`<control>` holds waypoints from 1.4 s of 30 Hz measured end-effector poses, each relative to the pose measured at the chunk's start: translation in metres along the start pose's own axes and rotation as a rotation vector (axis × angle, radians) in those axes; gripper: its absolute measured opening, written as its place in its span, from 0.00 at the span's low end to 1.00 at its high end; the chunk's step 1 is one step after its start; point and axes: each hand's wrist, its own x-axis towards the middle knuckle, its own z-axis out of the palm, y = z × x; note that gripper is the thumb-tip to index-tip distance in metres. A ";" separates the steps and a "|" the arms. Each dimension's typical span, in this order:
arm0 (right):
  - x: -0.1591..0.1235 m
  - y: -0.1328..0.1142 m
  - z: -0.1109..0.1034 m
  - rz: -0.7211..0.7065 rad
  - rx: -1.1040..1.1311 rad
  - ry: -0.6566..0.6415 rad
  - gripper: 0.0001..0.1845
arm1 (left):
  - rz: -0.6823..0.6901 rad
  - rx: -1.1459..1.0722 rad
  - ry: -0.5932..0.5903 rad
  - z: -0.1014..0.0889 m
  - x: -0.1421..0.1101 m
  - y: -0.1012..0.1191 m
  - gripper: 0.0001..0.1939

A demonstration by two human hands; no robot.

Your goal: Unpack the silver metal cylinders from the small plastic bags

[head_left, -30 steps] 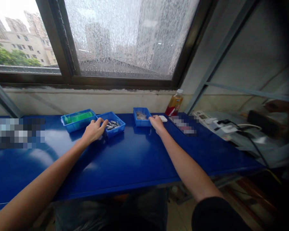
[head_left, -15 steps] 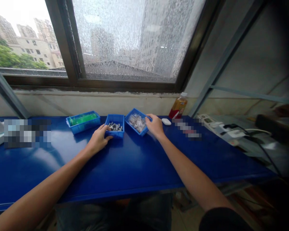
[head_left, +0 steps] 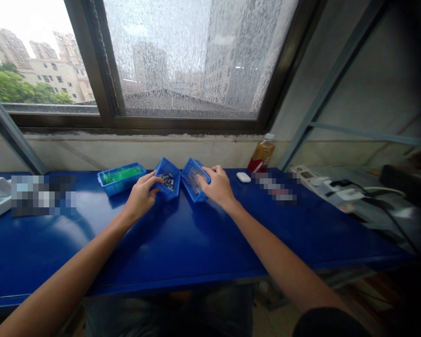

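My left hand (head_left: 142, 194) grips the left side of a blue plastic bin (head_left: 166, 194), which is tilted toward the right. Small dark and silvery metal parts (head_left: 167, 180) lie inside it. On the other side, my right hand (head_left: 217, 184) holds the right wall of a second blue bin (head_left: 195, 196), tipped toward the left. Clear plastic pieces or bags (head_left: 192, 180) show in that bin, partly hidden by my fingers. The two bins stand close together near the back of the blue table. A third blue bin (head_left: 117, 188) with green contents sits left of my left hand.
On the blue table (head_left: 168, 252), a white rounded case (head_left: 243, 177) and a bottle of amber liquid (head_left: 262, 154) stand to the right. Chargers and cables (head_left: 340, 187) lie farther right. A white tray (head_left: 0, 206) is at the left edge. A window runs behind.
Both held bins have tipped: the left one leans rightward, the right one leans leftward. My right hand has moved a little left and now reaches over its bin's rim.
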 end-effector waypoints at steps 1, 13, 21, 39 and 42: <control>-0.001 -0.002 0.000 -0.009 -0.019 0.012 0.25 | 0.034 0.017 0.002 0.000 0.001 0.001 0.12; -0.011 -0.019 -0.004 -0.080 -0.134 0.011 0.21 | 0.263 0.104 -0.009 -0.002 0.004 0.016 0.15; -0.012 -0.021 -0.007 -0.027 -0.201 -0.037 0.21 | 0.319 0.133 -0.053 -0.005 0.005 0.023 0.16; -0.011 -0.018 -0.008 -0.077 -0.198 -0.045 0.18 | -0.201 -0.119 -0.120 0.006 -0.006 0.014 0.32; -0.011 -0.019 -0.012 -0.076 -0.226 -0.029 0.19 | -0.222 -0.125 -0.119 0.002 -0.005 0.013 0.32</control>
